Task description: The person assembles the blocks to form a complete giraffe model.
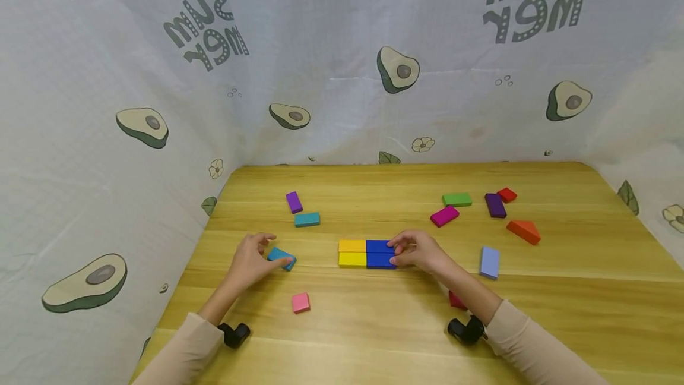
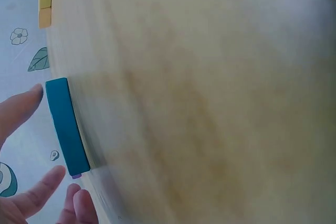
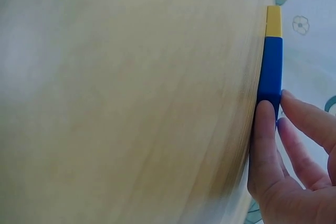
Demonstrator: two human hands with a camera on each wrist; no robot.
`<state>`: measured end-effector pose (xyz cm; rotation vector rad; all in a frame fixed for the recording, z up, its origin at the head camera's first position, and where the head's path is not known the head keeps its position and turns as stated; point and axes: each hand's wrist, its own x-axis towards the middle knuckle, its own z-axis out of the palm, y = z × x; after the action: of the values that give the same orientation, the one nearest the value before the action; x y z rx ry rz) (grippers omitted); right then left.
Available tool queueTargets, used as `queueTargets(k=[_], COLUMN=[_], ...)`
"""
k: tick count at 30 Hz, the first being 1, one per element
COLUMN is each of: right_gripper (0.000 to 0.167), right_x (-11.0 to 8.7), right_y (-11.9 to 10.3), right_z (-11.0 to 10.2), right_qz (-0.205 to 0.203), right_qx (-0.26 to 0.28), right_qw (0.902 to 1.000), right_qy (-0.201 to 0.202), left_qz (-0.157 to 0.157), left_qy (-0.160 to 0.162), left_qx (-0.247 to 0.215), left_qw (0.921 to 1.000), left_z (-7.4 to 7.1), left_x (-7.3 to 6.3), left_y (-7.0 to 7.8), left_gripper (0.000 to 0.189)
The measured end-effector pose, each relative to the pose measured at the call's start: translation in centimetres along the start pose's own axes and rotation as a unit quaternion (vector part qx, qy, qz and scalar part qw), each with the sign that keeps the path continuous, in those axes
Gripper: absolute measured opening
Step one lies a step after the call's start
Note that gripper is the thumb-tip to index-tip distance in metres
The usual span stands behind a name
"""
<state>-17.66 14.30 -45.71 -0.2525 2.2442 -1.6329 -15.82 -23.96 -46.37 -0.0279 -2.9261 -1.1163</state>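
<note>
Two blue blocks [image 1: 378, 257] lie at the right hand's fingertips; the right hand [image 1: 420, 252] grips their end—thumb and fingers bent. Two yellow blocks [image 1: 352, 257] adjoin, left of that hand. The left hand [image 1: 251, 260]—digits spread, holding nothing—straddles a teal block [image 1: 279, 255], contact unclear.

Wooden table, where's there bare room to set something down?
On the table, right of the pink block and in front of the dark blue blocks; also farther back, between the rear teal block and the magenta block. It's crowded at back right, around the dark purple block.
</note>
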Motion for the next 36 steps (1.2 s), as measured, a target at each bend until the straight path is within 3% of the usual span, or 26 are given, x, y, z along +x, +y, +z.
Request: queueTargets(k=[7,13,25,33,36], right_gripper=[0.030,0.030,0.031,0.027,0.028], right_x=[0.2,0.3,0.4,0.0,0.1], right_y=[0.3,0.5,0.5,0.4,0.3], right_z=[-0.1,-0.1,-0.3,-0.7,-0.6], right_qz=[-0.003,0.003,0.003,-0.034,-0.019], right_qx=[0.000,0.005,0.008,0.012,0.009], right_qw=[1.0000,1.0000,0.9999,0.9991,0.9996], right_qy=[-0.004,-0.006,-0.010,-0.022,-0.017], left_qz=[-0.031,-0.049,-0.053,-0.052,-0.051], left_qy=[-0.027,-0.036,-0.051,-0.066,-0.072], left_qx=[-0.024,-0.070,-0.119,-0.142,-0.153], left_qw=[0.9989,0.9957,0.9902,0.9864,0.9844], left_z=[-0.2,-0.2,-0.2,0.6,0.9], left_x=[-0.1,0.0,0.2,0.4,0.4], left_y=[-0.3,-0.7,-0.5,0.0,0.4], left_gripper=[0.048,0.049,0.049,0.047,0.046])
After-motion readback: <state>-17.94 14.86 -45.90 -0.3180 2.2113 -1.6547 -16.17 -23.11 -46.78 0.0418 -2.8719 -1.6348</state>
